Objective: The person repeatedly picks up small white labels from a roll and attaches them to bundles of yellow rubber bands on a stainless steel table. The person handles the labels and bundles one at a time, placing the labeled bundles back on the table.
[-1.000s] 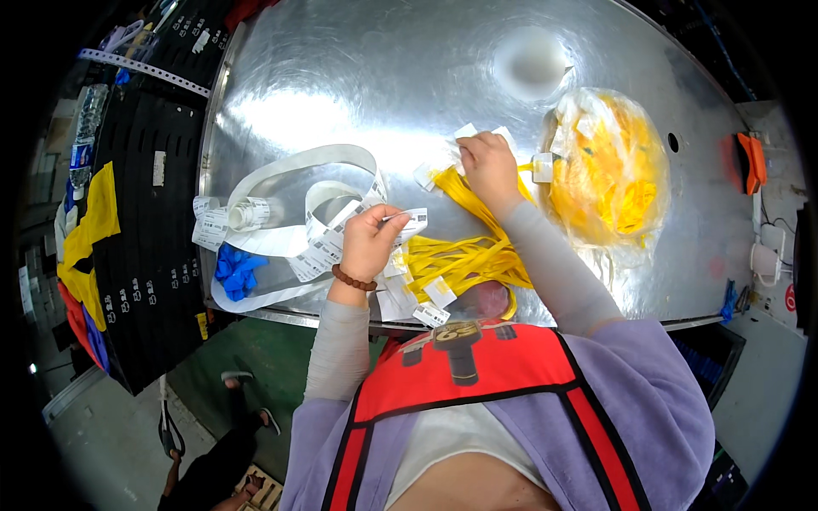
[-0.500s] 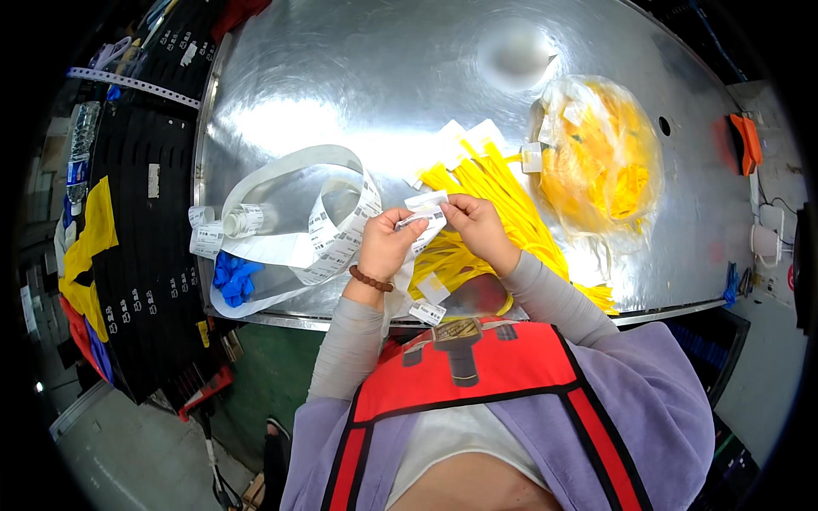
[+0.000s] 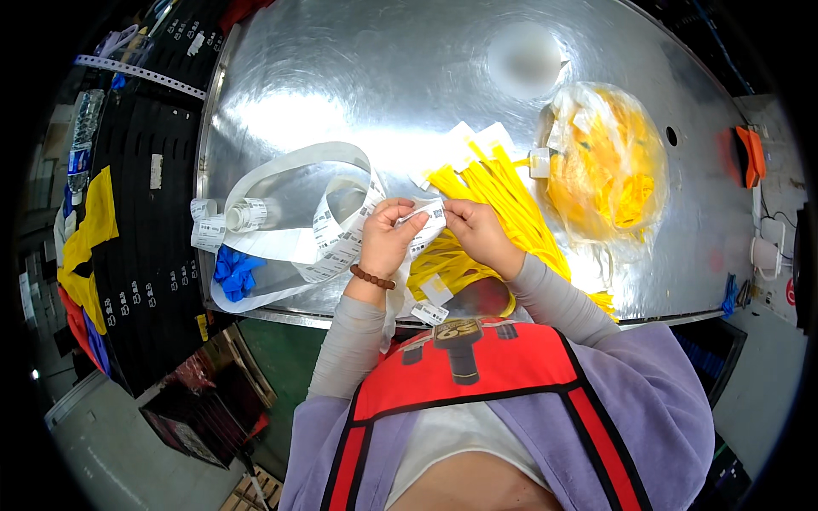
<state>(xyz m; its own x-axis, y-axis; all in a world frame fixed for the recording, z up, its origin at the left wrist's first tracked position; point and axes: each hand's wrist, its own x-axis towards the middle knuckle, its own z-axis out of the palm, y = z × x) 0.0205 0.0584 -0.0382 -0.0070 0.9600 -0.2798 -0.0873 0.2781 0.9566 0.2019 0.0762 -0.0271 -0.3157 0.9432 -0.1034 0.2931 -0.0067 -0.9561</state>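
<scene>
Both hands pinch a white printed label (image 3: pixel 430 220) over the middle of the table's near side. My left hand (image 3: pixel 385 243) has its fingers closed on the label's left part, with a brown bead bracelet at the wrist. Fingertips of my right hand (image 3: pixel 482 233) grip the label's right edge. A long label strip (image 3: pixel 341 247) loops across the table left of my left hand and trails under it. Beneath and beyond my hands lies a bundle of yellow cords (image 3: pixel 520 213) with white tags at their far ends. Another small label (image 3: pixel 429 312) sits near the table edge.
A clear plastic bag of yellow cords (image 3: pixel 609 166) stands on the metal table (image 3: pixel 409 68) at the right. Crumpled blue material (image 3: pixel 236 272) lies inside the strip's loop. Black stacked crates (image 3: pixel 145 230) line the left side. An orange item (image 3: pixel 750 157) hangs beyond the right edge.
The label between my hands has turned flatter, and its raised upper flap no longer shows. My hands stay close together. The whole view has shifted slightly, showing a dark crate at lower left.
</scene>
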